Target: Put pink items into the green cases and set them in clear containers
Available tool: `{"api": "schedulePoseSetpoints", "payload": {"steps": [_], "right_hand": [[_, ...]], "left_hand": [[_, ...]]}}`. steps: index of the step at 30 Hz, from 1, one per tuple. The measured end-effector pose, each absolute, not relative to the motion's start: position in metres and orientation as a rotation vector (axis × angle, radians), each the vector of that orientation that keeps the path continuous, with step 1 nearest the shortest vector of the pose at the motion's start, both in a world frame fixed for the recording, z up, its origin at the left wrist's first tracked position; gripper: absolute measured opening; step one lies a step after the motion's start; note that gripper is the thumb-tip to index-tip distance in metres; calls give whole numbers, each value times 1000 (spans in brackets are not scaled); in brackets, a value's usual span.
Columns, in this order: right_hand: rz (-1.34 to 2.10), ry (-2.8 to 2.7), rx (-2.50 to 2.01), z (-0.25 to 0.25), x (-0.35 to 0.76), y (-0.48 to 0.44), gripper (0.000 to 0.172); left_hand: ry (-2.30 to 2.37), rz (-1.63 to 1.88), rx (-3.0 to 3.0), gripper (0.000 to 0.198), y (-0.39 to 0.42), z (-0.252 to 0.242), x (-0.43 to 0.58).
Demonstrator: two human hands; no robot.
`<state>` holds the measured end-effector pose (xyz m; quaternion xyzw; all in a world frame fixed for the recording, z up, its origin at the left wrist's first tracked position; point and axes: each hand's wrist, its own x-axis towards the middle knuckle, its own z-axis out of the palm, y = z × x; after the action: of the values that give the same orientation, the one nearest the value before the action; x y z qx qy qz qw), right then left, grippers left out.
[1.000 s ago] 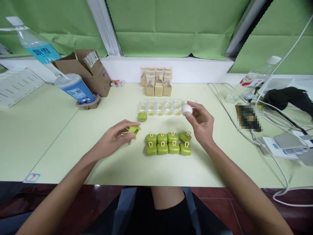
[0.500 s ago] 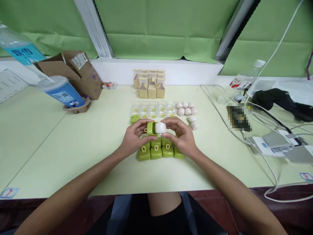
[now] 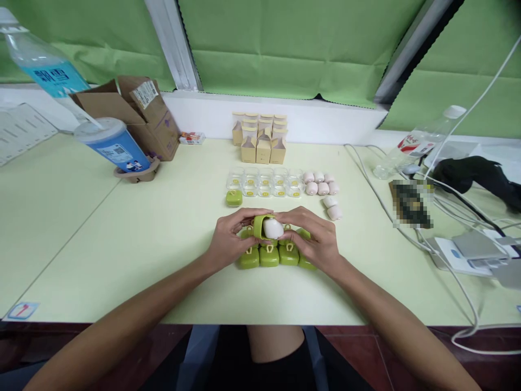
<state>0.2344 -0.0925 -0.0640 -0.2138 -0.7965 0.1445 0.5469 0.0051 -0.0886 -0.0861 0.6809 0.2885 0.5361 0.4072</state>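
My left hand [image 3: 231, 239] grips a small green case [image 3: 258, 227], its hollow mouth facing right. Between the fingertips of my right hand [image 3: 315, 234] is a glossy white rounded piece [image 3: 273, 228], tilted and partly inside the case's mouth. How deep it sits cannot be made out. Just below my hands are several closed green cases with cream loops [image 3: 269, 256], set in rows; my hands cover part of them. One more green case [image 3: 234, 197] lies apart, beyond my left hand.
Clear plastic cups [image 3: 265, 182] stand in rows beyond my hands, with pale pink rounded pieces [image 3: 323, 188] to their right. Behind are small open cardboard boxes [image 3: 263, 149]. A blue cup [image 3: 118, 149] and a carton [image 3: 152, 127] stand left; cables [image 3: 376, 201] and a bottle [image 3: 415, 146] lie right.
The white piece has turned from level to tilted at the case's mouth, and the case opening has turned more toward me. The whole view has shifted slightly.
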Motion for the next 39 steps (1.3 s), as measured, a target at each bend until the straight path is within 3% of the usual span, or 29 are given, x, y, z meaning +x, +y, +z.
{"api": "schedulePoseSetpoints", "payload": {"steps": [3,8,19,26,33,39], "right_hand": [[258,-1894,-496,-63,233,-94,48],[295,-1867,-547,-65,233,-97,35],[339,-1866,-692,-67,231,-100,19],[285,-1983,-687,-66,231,-101,38],[298,-2101,-592,-68,230,-102,50],[208,-2144,-600,-72,229,-100,42]], "left_hand": [[741,1336,1712,54,-90,-85,6],[785,1328,1700,55,-91,-87,7],[913,1314,1907,36,-93,-84,6],[677,1160,1637,66,-95,-80,4],[601,1052,1475,62,-98,-78,5],[588,1035,1480,46,-97,-76,10]]}}
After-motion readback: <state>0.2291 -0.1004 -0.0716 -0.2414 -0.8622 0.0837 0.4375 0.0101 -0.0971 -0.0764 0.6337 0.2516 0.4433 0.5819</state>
